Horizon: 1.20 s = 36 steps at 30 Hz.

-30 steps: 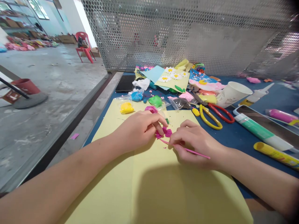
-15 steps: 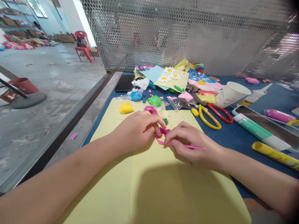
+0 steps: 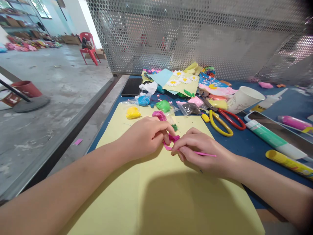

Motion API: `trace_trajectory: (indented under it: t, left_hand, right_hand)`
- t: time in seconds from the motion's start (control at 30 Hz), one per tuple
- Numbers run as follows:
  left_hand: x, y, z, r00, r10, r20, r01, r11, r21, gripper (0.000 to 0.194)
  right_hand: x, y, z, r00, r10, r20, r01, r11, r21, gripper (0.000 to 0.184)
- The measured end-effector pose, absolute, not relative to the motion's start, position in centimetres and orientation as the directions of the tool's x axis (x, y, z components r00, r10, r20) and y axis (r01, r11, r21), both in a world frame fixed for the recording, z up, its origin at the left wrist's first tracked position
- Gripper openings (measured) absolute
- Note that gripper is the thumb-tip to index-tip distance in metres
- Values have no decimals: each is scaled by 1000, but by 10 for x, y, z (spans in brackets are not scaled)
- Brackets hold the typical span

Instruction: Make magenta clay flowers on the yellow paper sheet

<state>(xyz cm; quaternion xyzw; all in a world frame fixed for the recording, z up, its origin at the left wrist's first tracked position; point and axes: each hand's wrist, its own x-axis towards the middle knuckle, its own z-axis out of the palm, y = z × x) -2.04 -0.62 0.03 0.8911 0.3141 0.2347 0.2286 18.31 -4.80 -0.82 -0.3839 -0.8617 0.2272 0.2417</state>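
Currently, the work in hand is shaping soft modelling clay: the left hand and right hand meet at a ruffled piece of magenta clay, above a yellow card sheet. The left fingertips pinch the piece from above. The right thumb and fingers close on a thin pink strip, which runs from under the piece and out past the right hand. Whether the strip is joined to the piece cannot be told; the fingers hide the junction. A lump of pink clay in a clear bag lies just beyond the left hand, with yellow-handled scissors off to the right.
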Motion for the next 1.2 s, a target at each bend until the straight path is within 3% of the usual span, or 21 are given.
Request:
trace_trajectory:
  t: [0.47,0.57,0.7,0.83,0.93,1.0,1.1,1.2]
  left_hand:
    - [-20,-7,3,684,681,260,477,-688,547,35]
    - [-22,-6,4,660,698,277,454,-665,593,36]
    - [-25,-6,6,573,745,340,445,-632,635,33]
    - [-28,-2,8,494,729,474,597,-681,424,31]
    - [-28,4,5,514,721,465,714,-660,234,35]
    - [-27,8,1,539,743,397,747,-639,182,29]
    - [-26,13,-3,500,764,408,776,-604,179,16]
    - [-26,13,-1,483,756,441,739,-622,258,14]
  right_hand:
    - [185,-48,-7,-612,740,280,512,640,-572,29]
    - [190,-48,-6,-493,798,346,452,575,-682,27]
    - [200,-40,-10,-214,903,373,213,416,-884,21]
    - [208,-30,-17,-152,919,364,110,382,-918,18]
    - [211,-26,-20,-244,890,384,175,430,-886,37]
    - [211,-25,-21,-267,853,448,267,512,-816,46]
    - [210,-26,-17,-254,813,524,387,583,-715,44]
    - [207,-27,-13,-312,796,519,521,600,-607,41]
